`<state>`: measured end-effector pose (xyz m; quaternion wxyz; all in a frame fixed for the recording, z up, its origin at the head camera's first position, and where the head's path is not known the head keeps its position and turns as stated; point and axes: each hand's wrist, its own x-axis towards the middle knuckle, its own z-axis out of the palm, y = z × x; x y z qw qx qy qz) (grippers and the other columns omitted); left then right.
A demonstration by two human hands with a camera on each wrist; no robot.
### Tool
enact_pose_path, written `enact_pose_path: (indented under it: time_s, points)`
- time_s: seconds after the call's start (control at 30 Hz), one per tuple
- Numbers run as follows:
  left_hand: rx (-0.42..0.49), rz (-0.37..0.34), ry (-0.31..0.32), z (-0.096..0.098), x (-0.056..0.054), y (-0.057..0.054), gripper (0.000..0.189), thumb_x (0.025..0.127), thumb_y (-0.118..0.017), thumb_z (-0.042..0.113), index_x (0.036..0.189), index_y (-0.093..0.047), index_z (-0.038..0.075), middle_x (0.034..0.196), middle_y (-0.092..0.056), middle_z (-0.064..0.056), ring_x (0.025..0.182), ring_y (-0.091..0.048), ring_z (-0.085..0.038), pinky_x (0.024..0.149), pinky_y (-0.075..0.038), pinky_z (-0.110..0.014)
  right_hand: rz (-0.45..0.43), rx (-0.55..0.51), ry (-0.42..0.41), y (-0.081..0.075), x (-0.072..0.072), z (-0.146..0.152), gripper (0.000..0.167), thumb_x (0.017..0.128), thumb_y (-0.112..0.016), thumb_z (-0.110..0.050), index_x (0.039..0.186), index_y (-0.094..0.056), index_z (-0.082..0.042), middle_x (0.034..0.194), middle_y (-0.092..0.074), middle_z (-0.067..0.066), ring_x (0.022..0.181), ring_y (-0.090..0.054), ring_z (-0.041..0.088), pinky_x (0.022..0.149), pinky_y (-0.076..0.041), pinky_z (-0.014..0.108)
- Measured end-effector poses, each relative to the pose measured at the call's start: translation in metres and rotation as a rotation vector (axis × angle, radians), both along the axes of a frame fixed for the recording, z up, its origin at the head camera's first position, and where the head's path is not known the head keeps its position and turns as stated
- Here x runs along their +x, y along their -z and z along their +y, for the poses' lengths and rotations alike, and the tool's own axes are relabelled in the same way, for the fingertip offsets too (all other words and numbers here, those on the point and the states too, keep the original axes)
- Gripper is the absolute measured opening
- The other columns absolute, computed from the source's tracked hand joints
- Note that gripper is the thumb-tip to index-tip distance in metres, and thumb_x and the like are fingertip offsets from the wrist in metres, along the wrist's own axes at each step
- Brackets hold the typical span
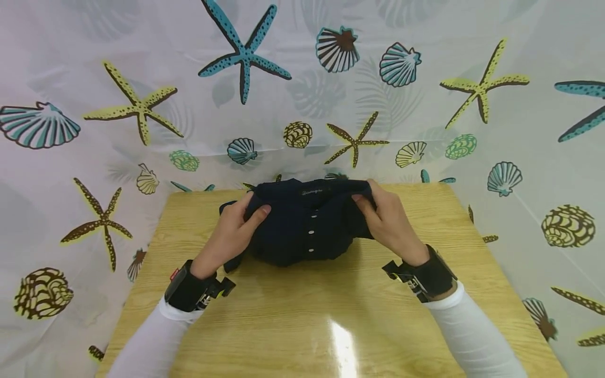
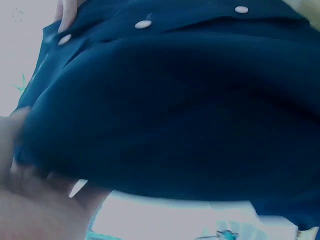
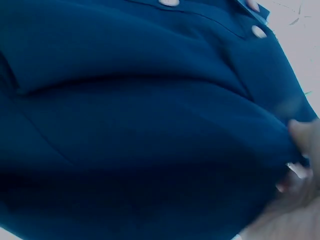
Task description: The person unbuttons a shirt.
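Observation:
A dark navy button-up shirt (image 1: 279, 231) hangs bunched between both hands over the far part of the table. White buttons (image 1: 311, 232) run down its front, and light script shows inside the neck. My left hand (image 1: 236, 226) grips it at the left shoulder area, thumb on top. On the other side my right hand (image 1: 389, 218) pinches the cloth near the upper right corner. In the left wrist view the shirt (image 2: 175, 115) fills most of the picture, the left hand (image 2: 40, 210) at its edge. The right wrist view shows the right hand (image 3: 290, 210) holding the opposite edge.
Beneath the shirt is a light wood-grain table (image 1: 283, 325) with a bright glare patch near the front. A white sheet (image 1: 293, 94) printed with starfish and shells hangs behind it and along both sides. A dark sleeve end (image 1: 231, 264) dangles at the left.

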<state>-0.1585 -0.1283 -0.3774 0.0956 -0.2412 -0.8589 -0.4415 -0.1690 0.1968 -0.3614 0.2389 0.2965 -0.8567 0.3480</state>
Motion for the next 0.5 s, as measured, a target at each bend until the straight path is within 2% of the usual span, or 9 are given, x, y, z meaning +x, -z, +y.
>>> enact_pose_path:
  time_s: [0.03,0.07,0.1,0.2,0.27,0.3,0.33,0.4,0.5]
  points:
    - [0.028,0.029,-0.020,0.001,0.001,-0.004,0.029,0.103,-0.052,0.028,0.123,-0.058,0.007,0.069,-0.054,-0.002,0.076,-0.064,-0.015,0.073,-0.048,-0.028,0.035,-0.017,0.006,-0.004,-0.001,-0.001,0.009,0.101,-0.053,-0.010,0.094,-0.052,-0.004,0.064,-0.033,-0.002,0.053,-0.032,0.009,0.055,-0.028,0.025]
    - [0.050,0.057,-0.031,0.003,0.001,-0.009,0.024,0.103,-0.052,0.027,0.118,-0.059,0.009,0.074,-0.056,-0.003,0.084,-0.065,-0.015,0.076,-0.048,-0.028,0.070,-0.027,0.010,-0.008,-0.002,-0.002,0.014,0.102,-0.052,-0.014,0.093,-0.051,-0.003,0.063,-0.033,-0.001,0.051,-0.031,0.008,0.053,-0.028,0.025]
    - [0.070,0.084,-0.035,0.004,0.002,-0.014,0.025,0.102,-0.053,0.025,0.122,-0.059,0.010,0.077,-0.058,-0.004,0.087,-0.065,-0.015,0.077,-0.049,-0.028,0.104,-0.026,0.011,-0.012,-0.002,-0.003,0.020,0.103,-0.049,-0.018,0.093,-0.051,-0.002,0.062,-0.033,-0.001,0.049,-0.030,0.008,0.051,-0.027,0.024]
    - [0.070,0.192,-0.043,0.003,0.003,-0.029,0.023,0.103,-0.052,0.028,0.109,-0.058,0.007,0.071,-0.051,-0.003,0.068,-0.056,-0.013,0.064,-0.042,-0.024,0.220,0.018,0.012,-0.029,-0.003,-0.002,0.038,0.105,-0.043,-0.034,0.091,-0.052,0.000,0.057,-0.032,-0.001,0.044,-0.029,0.008,0.048,-0.025,0.024]
    - [0.017,0.298,-0.040,0.001,0.003,-0.040,0.032,0.104,-0.047,0.036,0.099,-0.054,0.005,0.062,-0.036,0.000,0.055,-0.043,-0.010,0.056,-0.034,-0.024,0.302,0.070,0.017,-0.041,-0.003,0.000,0.046,0.104,-0.040,-0.042,0.086,-0.052,-0.001,0.054,-0.032,0.000,0.042,-0.032,0.009,0.046,-0.025,0.025]
    - [-0.017,0.358,-0.041,-0.001,0.004,-0.046,0.037,0.104,-0.044,0.039,0.096,-0.052,0.003,0.060,-0.034,0.001,0.051,-0.039,-0.009,0.053,-0.031,-0.024,0.342,0.103,0.026,-0.048,-0.003,0.002,0.048,0.103,-0.039,-0.044,0.084,-0.052,-0.002,0.053,-0.031,0.000,0.041,-0.033,0.010,0.045,-0.024,0.025]
    - [-0.054,0.414,-0.041,-0.002,0.004,-0.052,0.043,0.104,-0.040,0.043,0.093,-0.050,0.003,0.059,-0.031,0.002,0.048,-0.035,-0.009,0.051,-0.028,-0.024,0.376,0.130,0.033,-0.055,-0.003,0.003,0.050,0.103,-0.039,-0.046,0.081,-0.052,-0.003,0.052,-0.032,0.000,0.040,-0.034,0.012,0.044,-0.024,0.026]
    - [-0.117,0.517,-0.036,-0.004,0.005,-0.067,0.051,0.104,-0.034,0.047,0.093,-0.049,0.000,0.058,-0.032,0.001,0.046,-0.036,-0.009,0.048,-0.029,-0.024,0.431,0.164,0.043,-0.070,-0.002,0.005,0.052,0.103,-0.039,-0.047,0.077,-0.054,-0.004,0.050,-0.035,0.002,0.040,-0.041,0.015,0.043,-0.028,0.028]
    - [-0.183,0.611,-0.050,-0.006,0.007,-0.095,0.055,0.104,-0.029,0.049,0.091,-0.049,-0.001,0.056,-0.033,-0.001,0.044,-0.035,-0.011,0.047,-0.028,-0.026,0.498,0.159,0.054,-0.095,0.001,0.006,0.054,0.103,-0.041,-0.048,0.075,-0.055,-0.003,0.049,-0.039,0.004,0.040,-0.047,0.021,0.043,-0.032,0.032]
